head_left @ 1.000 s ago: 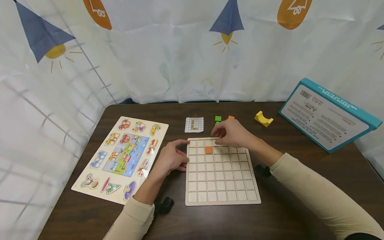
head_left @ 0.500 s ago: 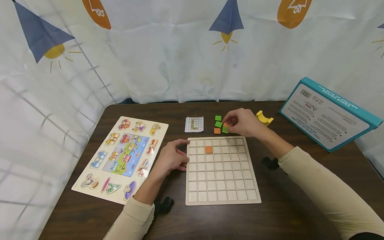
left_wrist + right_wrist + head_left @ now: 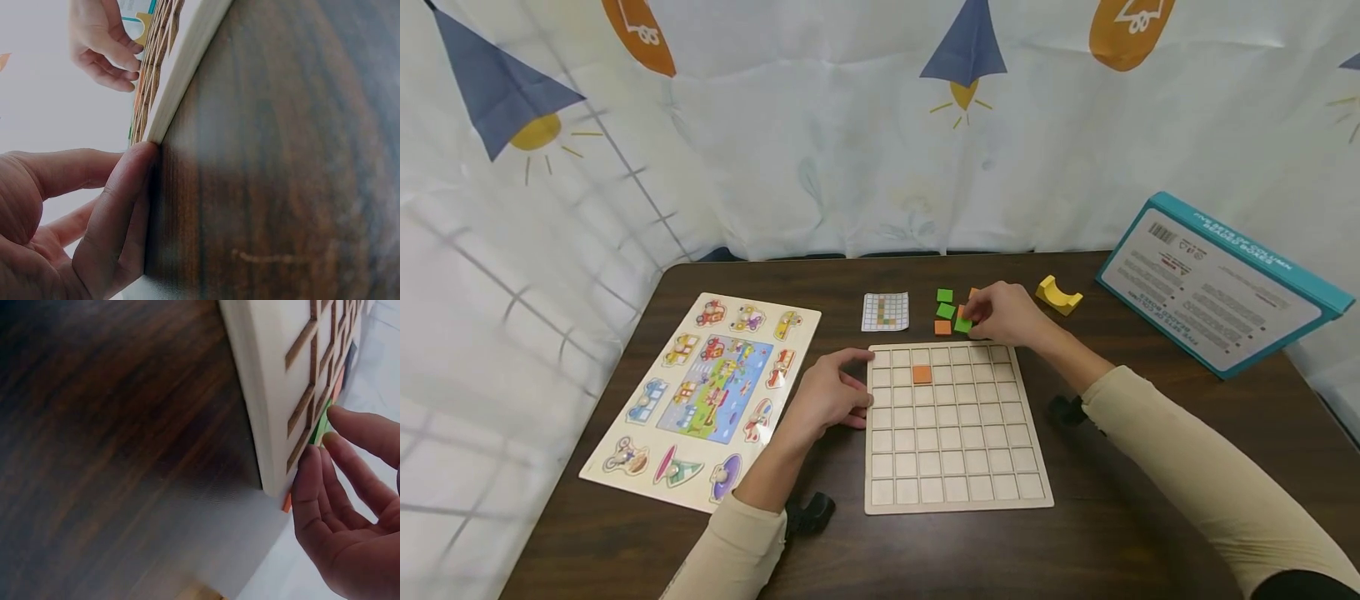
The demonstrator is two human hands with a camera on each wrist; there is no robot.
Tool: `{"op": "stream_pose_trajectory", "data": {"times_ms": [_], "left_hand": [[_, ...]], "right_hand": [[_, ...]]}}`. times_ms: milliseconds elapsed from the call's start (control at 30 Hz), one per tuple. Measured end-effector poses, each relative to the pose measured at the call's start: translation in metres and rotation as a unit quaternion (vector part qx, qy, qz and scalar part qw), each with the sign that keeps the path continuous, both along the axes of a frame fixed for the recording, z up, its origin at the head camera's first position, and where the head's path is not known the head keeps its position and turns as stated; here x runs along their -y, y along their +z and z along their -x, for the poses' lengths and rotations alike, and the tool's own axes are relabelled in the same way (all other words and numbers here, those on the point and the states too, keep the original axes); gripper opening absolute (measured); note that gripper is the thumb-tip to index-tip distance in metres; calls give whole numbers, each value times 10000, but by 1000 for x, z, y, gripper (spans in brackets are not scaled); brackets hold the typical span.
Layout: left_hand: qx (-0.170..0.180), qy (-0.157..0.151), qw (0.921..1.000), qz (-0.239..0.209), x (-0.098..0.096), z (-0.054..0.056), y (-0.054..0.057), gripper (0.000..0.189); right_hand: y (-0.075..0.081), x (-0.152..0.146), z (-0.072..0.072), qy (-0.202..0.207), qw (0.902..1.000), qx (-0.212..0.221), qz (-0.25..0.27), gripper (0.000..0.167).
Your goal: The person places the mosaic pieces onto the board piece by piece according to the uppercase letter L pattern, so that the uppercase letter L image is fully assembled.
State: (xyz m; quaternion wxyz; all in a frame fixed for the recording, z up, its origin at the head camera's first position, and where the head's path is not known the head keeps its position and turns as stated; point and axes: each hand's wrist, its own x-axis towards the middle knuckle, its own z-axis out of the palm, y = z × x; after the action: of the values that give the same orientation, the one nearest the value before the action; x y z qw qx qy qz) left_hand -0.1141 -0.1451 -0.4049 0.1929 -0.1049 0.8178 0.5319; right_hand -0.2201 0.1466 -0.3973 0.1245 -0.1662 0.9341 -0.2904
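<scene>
A pale wooden grid board (image 3: pixel 955 417) lies flat on the table, with one orange tile (image 3: pixel 921 375) in its second row from the back. My left hand (image 3: pixel 831 390) is at the board's left side; in the left wrist view its fingertips press the board's edge (image 3: pixel 187 75). Behind the board lies a loose cluster of green tiles (image 3: pixel 945 295) and orange tiles (image 3: pixel 942 327). My right hand (image 3: pixel 1006 315) is over the right side of that cluster, thumb and fingers close together by a green tile (image 3: pixel 962 325). Whether they pinch a tile is hidden in both views.
A small printed grid card (image 3: pixel 885 312) lies behind the board. To the left is a picture puzzle board (image 3: pixel 805 321) with vehicle pieces. A yellow arched block (image 3: pixel 1059 295) sits right of the tiles, and a teal-edged box (image 3: pixel 1217 292) leans at the far right.
My right hand has moved from above the board's back edge to the right side of the tile cluster, shifting slightly toward me last. My left hand and the board have stayed in place.
</scene>
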Motion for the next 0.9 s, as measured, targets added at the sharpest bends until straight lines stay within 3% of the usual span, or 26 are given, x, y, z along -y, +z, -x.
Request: {"op": "stream_pose_trajectory", "data": {"times_ms": [600,900], "left_hand": [[-1,39,10000,-41,0,0,1,69],[2,16,10000,12,0,0,1,67]], "right_hand": [[-7,5,0,-24,9998,-153,82,14],[-5,7,1,15,9997,-218,53,19]]}}
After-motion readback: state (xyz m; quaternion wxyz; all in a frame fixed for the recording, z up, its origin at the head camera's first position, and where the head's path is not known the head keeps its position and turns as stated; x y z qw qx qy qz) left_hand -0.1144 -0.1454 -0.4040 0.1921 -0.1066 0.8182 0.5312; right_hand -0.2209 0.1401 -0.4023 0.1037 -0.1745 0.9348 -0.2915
